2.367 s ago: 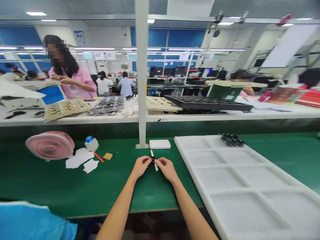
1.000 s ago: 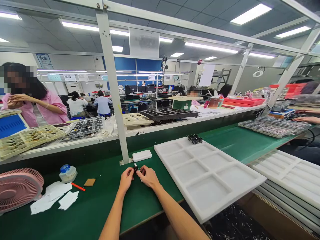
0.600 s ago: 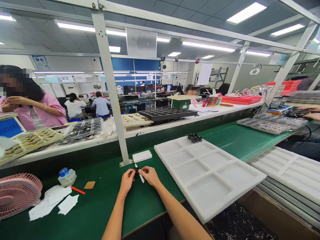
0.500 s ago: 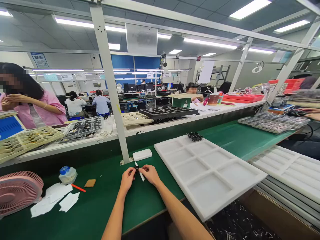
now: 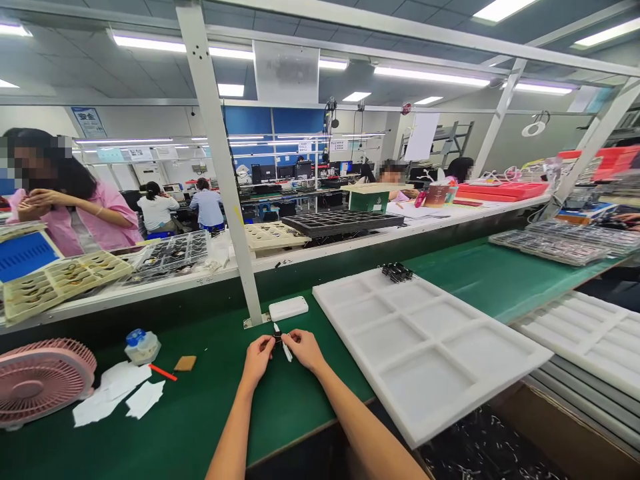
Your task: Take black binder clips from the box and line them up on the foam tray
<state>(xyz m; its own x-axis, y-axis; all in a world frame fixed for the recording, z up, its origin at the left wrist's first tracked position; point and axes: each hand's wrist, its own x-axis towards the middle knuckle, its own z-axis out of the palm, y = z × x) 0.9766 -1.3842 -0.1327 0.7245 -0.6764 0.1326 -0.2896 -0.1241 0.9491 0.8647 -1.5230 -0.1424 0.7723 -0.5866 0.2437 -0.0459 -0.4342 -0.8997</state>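
Note:
Between my two hands is a small black part [image 5: 279, 336] with thin wire ends, too small to make out fully. My left hand [image 5: 259, 357] is closed in a pinch on its left side. With thumb and finger together, my right hand [image 5: 304, 348] grips it from the right. A white pen-like stick [image 5: 287, 353] slants just behind and below the part, close to the right fingertips; whether a finger touches it I cannot tell. Past the hands a white oblong case [image 5: 289, 308] lies on the green mat [image 5: 285, 427].
To the right, a white foam tray [image 5: 425, 373] carries a cluster of black parts [image 5: 397, 272] at its far edge. A pink fan [image 5: 40, 383], white paper scraps [image 5: 117, 387], a red strip [image 5: 163, 372] and a blue-capped bottle [image 5: 143, 347] lie left. A metal post [image 5: 223, 173] rises ahead.
The whole view has shifted slightly, so the scene sits a little further right. Both hands keep the same pinch on the black part.

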